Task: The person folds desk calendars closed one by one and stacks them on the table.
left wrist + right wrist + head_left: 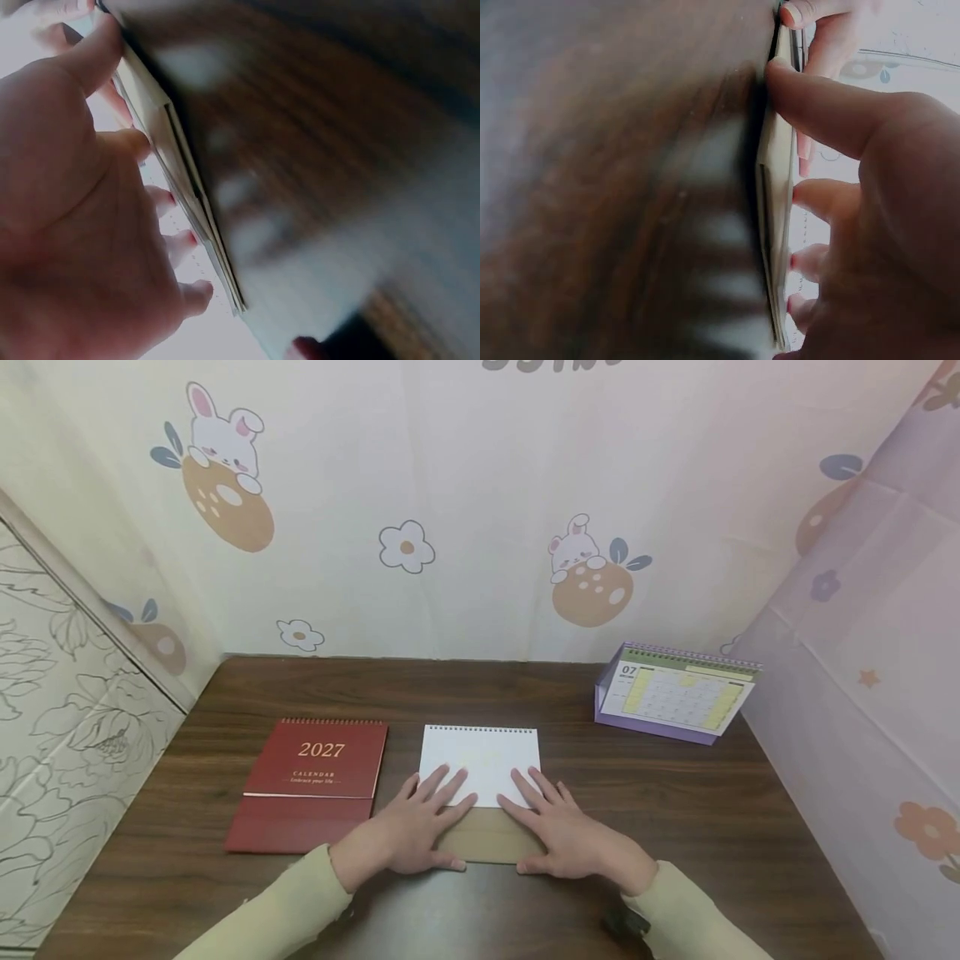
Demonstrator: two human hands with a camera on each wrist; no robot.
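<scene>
A small desk calendar (481, 752) with a white top page, a spiral binding along its far edge and a tan card base (491, 837) lies folded down at the middle of the table. My left hand (412, 827) rests on its left side with fingers spread over the page, the thumb at the base's near edge. On the right side, my right hand (566, 833) lies the same way, its fingers spread on the page. Both wrist views show the calendar's thin layered edge (184, 150) beneath the fingertips, and the thumbs touching its near edge.
To the left lies a red 2027 calendar (315, 760), flat on the brown wooden table (480, 685). A purple desk calendar (675, 697) stands upright at the back right. Patterned curtains (480, 468) border the table's back and right side. A small black object (625, 923) sits by the right sleeve.
</scene>
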